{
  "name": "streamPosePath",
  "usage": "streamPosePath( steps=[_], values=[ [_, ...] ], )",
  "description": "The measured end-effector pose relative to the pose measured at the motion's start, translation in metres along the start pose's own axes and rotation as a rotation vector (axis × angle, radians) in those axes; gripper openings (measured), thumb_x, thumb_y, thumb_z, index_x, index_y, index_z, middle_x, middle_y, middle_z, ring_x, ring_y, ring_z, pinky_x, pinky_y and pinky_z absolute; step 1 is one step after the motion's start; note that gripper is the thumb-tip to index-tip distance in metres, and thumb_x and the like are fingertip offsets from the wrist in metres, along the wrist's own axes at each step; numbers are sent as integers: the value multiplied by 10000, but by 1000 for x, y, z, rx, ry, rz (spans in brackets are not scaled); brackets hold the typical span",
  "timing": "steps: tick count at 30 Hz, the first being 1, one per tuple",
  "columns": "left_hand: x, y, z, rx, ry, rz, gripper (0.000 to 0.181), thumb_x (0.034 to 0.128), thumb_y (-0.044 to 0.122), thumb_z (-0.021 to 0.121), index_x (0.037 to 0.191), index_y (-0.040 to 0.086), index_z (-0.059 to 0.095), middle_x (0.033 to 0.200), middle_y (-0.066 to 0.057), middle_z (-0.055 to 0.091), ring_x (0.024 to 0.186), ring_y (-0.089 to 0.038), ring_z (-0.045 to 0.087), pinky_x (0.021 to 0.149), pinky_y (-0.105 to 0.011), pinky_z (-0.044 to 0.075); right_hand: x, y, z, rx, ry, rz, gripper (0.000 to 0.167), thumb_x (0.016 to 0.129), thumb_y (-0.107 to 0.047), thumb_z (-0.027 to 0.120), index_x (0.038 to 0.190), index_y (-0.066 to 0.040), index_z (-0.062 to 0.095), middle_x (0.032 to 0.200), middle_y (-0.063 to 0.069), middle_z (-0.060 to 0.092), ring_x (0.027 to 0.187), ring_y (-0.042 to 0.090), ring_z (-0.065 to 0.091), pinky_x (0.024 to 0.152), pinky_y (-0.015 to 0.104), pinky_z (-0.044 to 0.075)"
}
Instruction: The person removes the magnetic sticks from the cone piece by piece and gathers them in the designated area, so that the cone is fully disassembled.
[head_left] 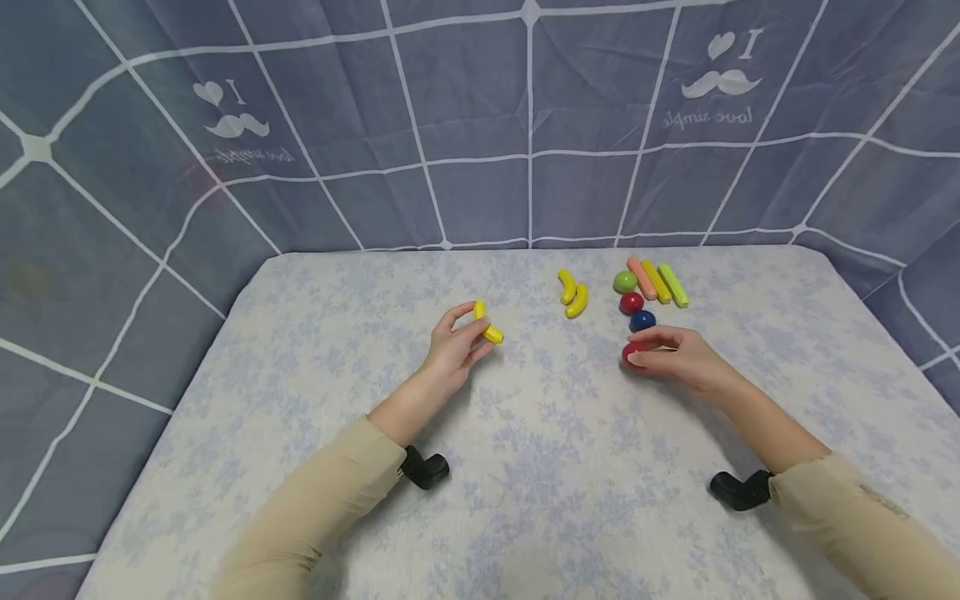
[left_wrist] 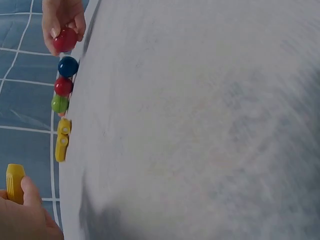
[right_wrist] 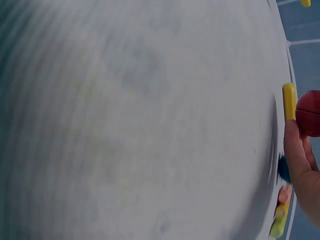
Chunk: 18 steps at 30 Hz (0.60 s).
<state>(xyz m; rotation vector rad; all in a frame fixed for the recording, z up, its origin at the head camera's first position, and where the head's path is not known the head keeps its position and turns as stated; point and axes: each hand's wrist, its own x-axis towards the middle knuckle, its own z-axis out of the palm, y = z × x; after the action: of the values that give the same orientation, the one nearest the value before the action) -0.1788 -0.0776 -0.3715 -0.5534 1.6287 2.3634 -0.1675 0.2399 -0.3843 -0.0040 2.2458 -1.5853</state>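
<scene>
My left hand [head_left: 452, 347] pinches a small yellow banana [head_left: 492, 333] between thumb and fingers, above the left-middle part of the table. On the right, my right hand [head_left: 678, 358] holds a red ball [head_left: 632, 355] by its fingertips; the fingers cover part of it. Just beyond that hand lies a blue ball [head_left: 642, 321], followed by a second red ball [head_left: 632, 302] and a green ball [head_left: 625, 282] in a row. The left wrist view shows the held banana [left_wrist: 15, 183] end-on at the lower left. In the right wrist view the held red ball [right_wrist: 309, 113] is cut by the frame edge.
Two more bananas [head_left: 576, 300] lie left of the balls. Beside the balls, at the back right, are a pink stick [head_left: 642, 278], a yellow stick [head_left: 656, 282] and a light green stick [head_left: 673, 286]. A grey-blue curtain [head_left: 480, 200] hangs behind the patterned tablecloth [head_left: 525, 467].
</scene>
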Motion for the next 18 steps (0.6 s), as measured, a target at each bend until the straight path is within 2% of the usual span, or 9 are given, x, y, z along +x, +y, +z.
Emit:
streamPosePath(
  steps=[5, 9, 13, 18],
  values=[
    [4, -1, 8, 6, -21, -11, 450, 908, 26, 580, 1329, 138, 471, 1278, -156, 492, 1131, -282, 534, 848, -302, 492, -2, 5, -13, -125, 60, -24, 553, 857, -264, 687, 1264, 55, 494, 983, -41, 574, 853, 108, 540, 737, 224, 498],
    [10, -1, 15, -5, -38, -13, 445, 903, 24, 586, 1322, 136, 485, 1277, -152, 492, 1128, -280, 534, 861, -316, 486, -2, 6, -21, -231, 115, -16, 558, 842, -304, 700, 1255, 26, 521, 1054, 42, 570, 905, 182, 493, 711, 235, 481],
    [17, -2, 23, 5, -62, -9, 437, 902, 21, 587, 1317, 118, 491, 1277, -158, 491, 1124, -284, 536, 868, -325, 484, 0, 9, -25, -261, 150, -11, 559, 846, -286, 698, 1262, 39, 513, 1146, 171, 522, 939, 224, 473, 696, 225, 478],
    [23, -5, 33, 32, -62, -9, 438, 893, 8, 592, 1309, 111, 501, 1251, -161, 519, 1084, -269, 561, 860, -327, 488, 2, 11, -26, -270, 161, -19, 557, 836, -289, 708, 1248, 39, 524, 1136, 176, 536, 926, 210, 493, 694, 218, 475]
  ],
)
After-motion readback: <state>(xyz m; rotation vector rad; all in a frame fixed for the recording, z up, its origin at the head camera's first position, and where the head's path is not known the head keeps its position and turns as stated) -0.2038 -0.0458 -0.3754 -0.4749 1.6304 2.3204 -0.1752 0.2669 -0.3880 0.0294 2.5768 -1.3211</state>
